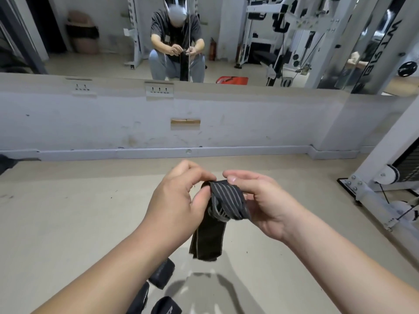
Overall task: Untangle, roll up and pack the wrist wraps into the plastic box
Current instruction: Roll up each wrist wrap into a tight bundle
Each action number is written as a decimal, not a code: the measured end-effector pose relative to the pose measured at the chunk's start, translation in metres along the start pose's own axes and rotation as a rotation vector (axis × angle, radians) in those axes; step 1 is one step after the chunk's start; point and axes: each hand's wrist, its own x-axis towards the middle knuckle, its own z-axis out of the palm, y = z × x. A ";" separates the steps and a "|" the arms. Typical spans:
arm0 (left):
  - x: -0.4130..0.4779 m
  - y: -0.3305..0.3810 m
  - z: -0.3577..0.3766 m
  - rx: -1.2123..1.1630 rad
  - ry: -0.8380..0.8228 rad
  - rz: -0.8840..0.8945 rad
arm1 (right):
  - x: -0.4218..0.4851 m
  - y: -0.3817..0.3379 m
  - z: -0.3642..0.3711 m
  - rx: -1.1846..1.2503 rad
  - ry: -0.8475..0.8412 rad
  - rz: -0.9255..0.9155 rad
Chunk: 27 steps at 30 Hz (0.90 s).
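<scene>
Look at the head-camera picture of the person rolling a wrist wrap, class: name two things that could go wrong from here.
1. Only the fingers pinch the started roll of the striped wrist wrap; it may spring loose.
2. The long tail hangs free and could twist, so the roll may wind crooked.

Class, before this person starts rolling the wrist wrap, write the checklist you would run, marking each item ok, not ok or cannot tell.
1. Both hands grip the wrist wrap: left hand, right hand: ok.
2. Tail hangs free, off the floor: ok.
3. Top end flat, untwisted: not ok, it is folded over.
4. Roll started: not ok.
5. Rolled wraps lie close below: ok.
6. Plastic box within reach: cannot tell, not in view.
</scene>
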 end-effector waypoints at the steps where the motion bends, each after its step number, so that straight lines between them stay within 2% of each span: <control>1: 0.001 0.001 0.000 -0.056 -0.004 -0.069 | 0.001 0.000 0.000 -0.037 0.013 -0.031; 4: 0.002 0.006 0.000 -0.281 -0.011 -0.300 | 0.005 0.001 -0.002 -0.195 0.066 -0.125; 8: 0.004 0.011 -0.001 -0.516 0.025 -0.474 | 0.007 0.003 -0.004 -0.193 0.023 -0.135; 11: 0.003 0.013 -0.002 -0.586 0.050 -0.515 | 0.005 0.007 0.000 -0.177 -0.017 -0.155; 16: 0.000 0.017 -0.004 -0.656 0.000 -0.550 | 0.004 0.014 0.004 -0.175 0.091 -0.171; 20: -0.002 0.018 -0.004 -0.712 -0.034 -0.557 | 0.000 0.008 0.007 -0.064 0.040 -0.152; 27: -0.002 0.024 -0.001 -0.865 -0.051 -0.571 | -0.002 0.006 0.008 -0.052 0.023 -0.173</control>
